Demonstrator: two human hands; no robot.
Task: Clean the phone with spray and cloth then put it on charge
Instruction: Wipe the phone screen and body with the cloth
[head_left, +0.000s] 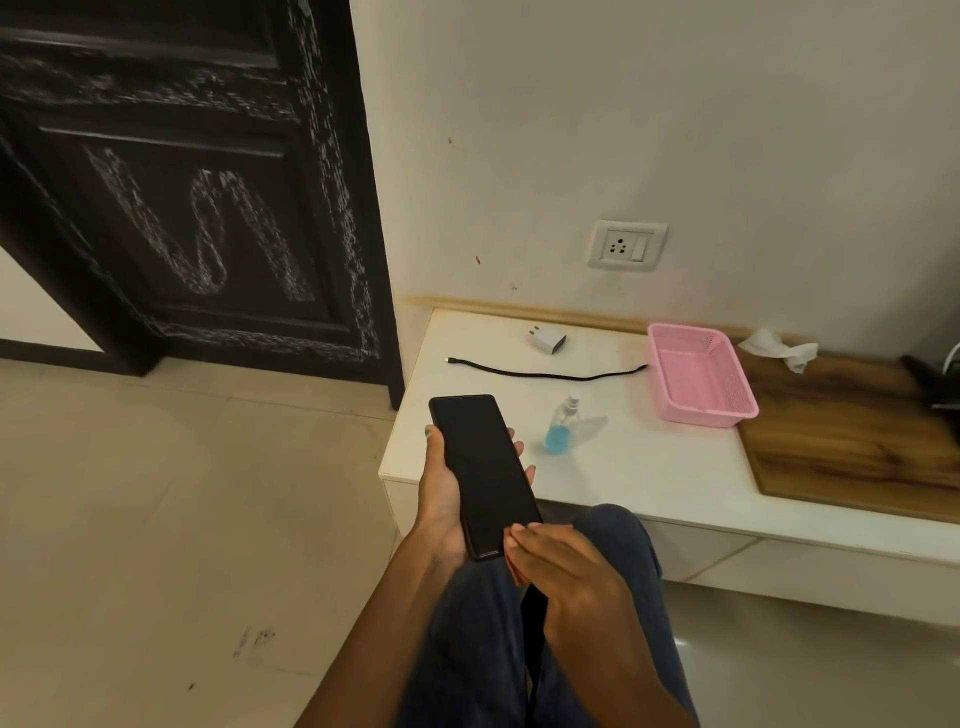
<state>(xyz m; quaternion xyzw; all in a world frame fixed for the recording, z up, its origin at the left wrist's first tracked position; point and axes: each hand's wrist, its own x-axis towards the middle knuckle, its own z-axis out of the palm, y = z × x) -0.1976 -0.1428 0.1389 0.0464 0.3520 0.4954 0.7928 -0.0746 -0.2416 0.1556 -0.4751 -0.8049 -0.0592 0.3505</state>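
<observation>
Black phone (480, 467) lies gripped in the left hand (441, 499); right hand (566, 566), fingers straight, touches its near end. Cleaning not begun: spray bottle (563, 426) stands at two o'clock on the bench (649, 467), to be fetched next.

Both forearms are bare from the bottom edge of the picture up to the wrists, with no sleeve, watch, bracelet or band showing on either one. The left hand (441, 499) has a thumbnail painted a greenish colour; no ring shows on it. The right hand (563, 566) has short, unpainted nails on the fingers that can be seen, and no ring either. The legs are covered by dark blue trousers (478, 639) of a denim-like cloth, loose enough to fold and crease along the thigh. One knee (615, 525) shows as a rounded blue shape, and a dark gap runs between the two legs.
</observation>
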